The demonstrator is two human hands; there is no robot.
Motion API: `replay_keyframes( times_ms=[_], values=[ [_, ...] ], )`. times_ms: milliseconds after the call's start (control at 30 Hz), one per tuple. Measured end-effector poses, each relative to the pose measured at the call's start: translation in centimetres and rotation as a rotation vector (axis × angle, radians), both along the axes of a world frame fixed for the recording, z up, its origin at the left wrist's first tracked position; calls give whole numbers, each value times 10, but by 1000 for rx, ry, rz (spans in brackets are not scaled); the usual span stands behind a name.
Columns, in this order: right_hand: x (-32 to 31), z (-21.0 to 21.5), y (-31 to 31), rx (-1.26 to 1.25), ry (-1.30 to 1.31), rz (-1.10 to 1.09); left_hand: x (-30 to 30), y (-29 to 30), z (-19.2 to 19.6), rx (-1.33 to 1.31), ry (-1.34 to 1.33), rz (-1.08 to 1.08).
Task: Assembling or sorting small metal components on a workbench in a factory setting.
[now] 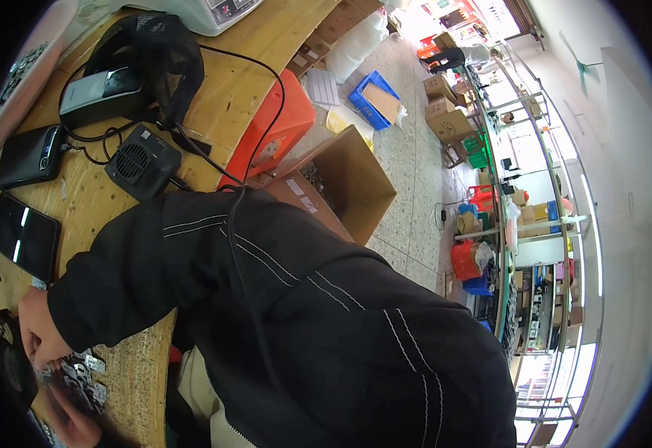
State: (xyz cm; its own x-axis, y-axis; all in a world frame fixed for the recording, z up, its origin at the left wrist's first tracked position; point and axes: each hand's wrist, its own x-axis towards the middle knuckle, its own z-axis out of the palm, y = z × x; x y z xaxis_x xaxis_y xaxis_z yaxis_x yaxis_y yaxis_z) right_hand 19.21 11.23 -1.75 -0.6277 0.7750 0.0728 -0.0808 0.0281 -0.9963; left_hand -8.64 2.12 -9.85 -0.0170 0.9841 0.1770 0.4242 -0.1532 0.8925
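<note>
The tabletop [244, 45] has one long edge showing, which passes under the black sleeve [139, 261] and on beside the seated body. A strip of speckled wood shows between that edge and the metal parts [91, 373], giving the hands some room on the body's side. Away from the edge it is tighter: a dark, rounded thing [5, 347] sits just beside the left hand [44, 325], and the phone [27, 235] lies close to its cuff. The sleeve spans the table edge, its elbow near the carton [374, 190] on the floor. A cable [281, 89] arcs over the same edge and down onto the jacket.

Two hands meet at the parts. The left hand's fingers are curled down together at the heap; whether they pinch a piece I cannot tell. The right hand [76, 427] is blurred and partly cut off by the dark rim, so its grip cannot be told either. The parts overlap too much to count.

Farther along the tabletop: one power bank [29, 157], one grille box [143, 160], one grey-black box [102, 95], one mesh cap [165, 63], one tray [53, 56] of small pieces, one white machine [206, 13]. Beyond the edge: one carton, one red stool [285, 112], one blue crate [363, 104].
</note>
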Motion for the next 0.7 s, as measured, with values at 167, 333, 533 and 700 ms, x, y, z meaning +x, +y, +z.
replay_keyframes(
  times_ms=[167, 333, 533, 700],
  values=[
    [-7, -9, 7, 168, -64, -76, 10, -2, 15, 25, -7, 13],
    [-14, -8, 7, 190, -63, -66, 32, -18, 44, 79, 170, 42],
    [25, 31, -3, 105, -119, -16, 111, -12, 114, 181, 270, 33],
    [17, 25, -7, -73, -97, -10, 104, -14, 109, 344, 251, 22]
  ],
)
